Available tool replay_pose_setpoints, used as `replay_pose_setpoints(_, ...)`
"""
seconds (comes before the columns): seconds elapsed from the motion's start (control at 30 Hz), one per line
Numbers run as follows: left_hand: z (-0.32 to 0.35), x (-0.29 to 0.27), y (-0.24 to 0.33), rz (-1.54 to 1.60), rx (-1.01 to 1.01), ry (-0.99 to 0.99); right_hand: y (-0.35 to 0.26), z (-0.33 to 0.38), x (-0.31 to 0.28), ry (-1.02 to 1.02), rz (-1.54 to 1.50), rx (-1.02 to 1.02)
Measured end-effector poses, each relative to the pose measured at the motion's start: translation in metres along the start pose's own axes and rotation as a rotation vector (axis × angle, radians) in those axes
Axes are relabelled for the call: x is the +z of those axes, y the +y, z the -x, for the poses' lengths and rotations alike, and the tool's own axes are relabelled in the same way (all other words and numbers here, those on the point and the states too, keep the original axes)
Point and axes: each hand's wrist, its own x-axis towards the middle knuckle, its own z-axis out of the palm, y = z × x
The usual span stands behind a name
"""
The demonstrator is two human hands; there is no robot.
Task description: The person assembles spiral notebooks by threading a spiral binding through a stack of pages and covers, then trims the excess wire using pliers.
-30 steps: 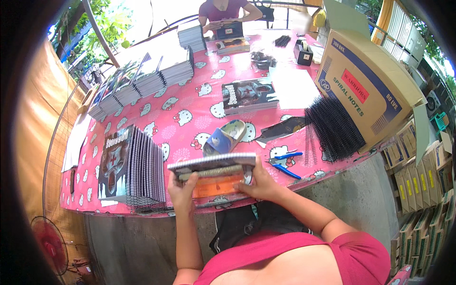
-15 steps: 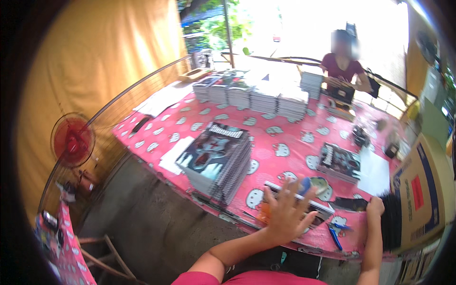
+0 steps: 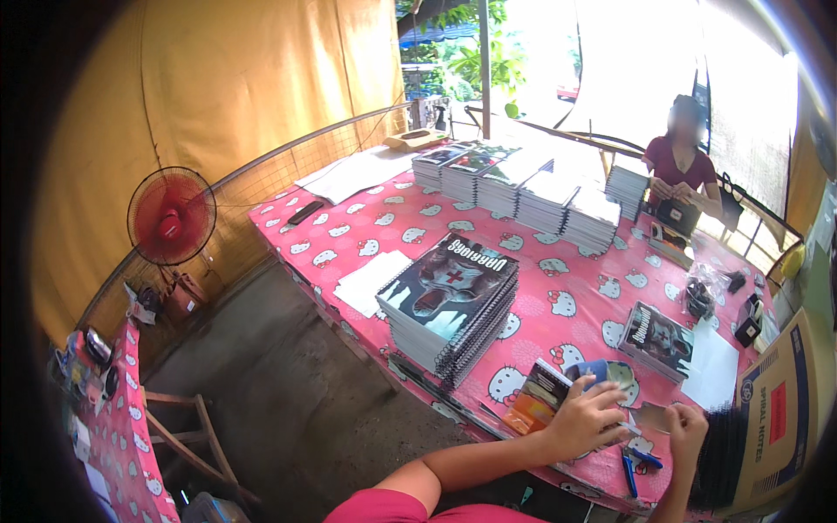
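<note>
My left hand (image 3: 586,423) rests over a booklet (image 3: 542,392) with a dark and orange cover at the table's near edge. Its fingers are apart and hide much of the booklet. Beside it, my right hand (image 3: 689,427) is closed on a thin, blurred, brownish-grey piece (image 3: 652,417) that points toward the booklet's right end. I cannot make out what that piece is. Blue-handled pliers (image 3: 641,466) lie just below, between the hands and the table edge. Behind my left fingers sit a blue round item (image 3: 586,372) and a pale one (image 3: 619,375).
A tall stack of spiral-bound notebooks (image 3: 449,301) stands left of centre, a smaller stack (image 3: 658,340) to the right. More stacks (image 3: 523,196) line the back. A cardboard box (image 3: 785,418) with black spiral coils (image 3: 717,458) is at right. A person (image 3: 680,170) works at the far side.
My left hand has gone from flat and outstretched to bent fingers farther right along the booklet. My right hand stays closed near the coils. The view has shifted, so the scene sits differently.
</note>
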Motion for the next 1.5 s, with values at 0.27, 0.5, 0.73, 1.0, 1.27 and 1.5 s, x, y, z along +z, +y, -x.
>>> replay_pose_setpoints(0.27,-0.003,-0.007,0.002,0.105,-0.019,0.002,-0.085,0.043,0.012,-0.038,-0.496,0.043)
replay_pose_setpoints(0.5,-0.004,-0.005,0.000,0.050,-0.016,0.016,-0.090,0.036,-0.006,-0.266,-0.589,0.034)
replay_pose_setpoints(0.73,-0.002,0.002,0.001,0.029,0.000,0.097,-0.100,0.037,-0.011,-0.266,-0.436,0.104)
replay_pose_setpoints(1.0,0.000,0.002,-0.001,0.050,0.016,0.090,-0.110,0.039,-0.001,-0.018,-0.122,-0.252)
replay_pose_setpoints(1.27,0.008,-0.002,-0.008,0.074,0.111,0.051,-0.105,0.048,0.006,-0.016,-0.492,0.159)
replay_pose_setpoints(1.5,0.007,-0.010,0.004,-0.003,0.119,0.153,-0.095,0.050,0.011,-0.010,-0.098,-0.259)
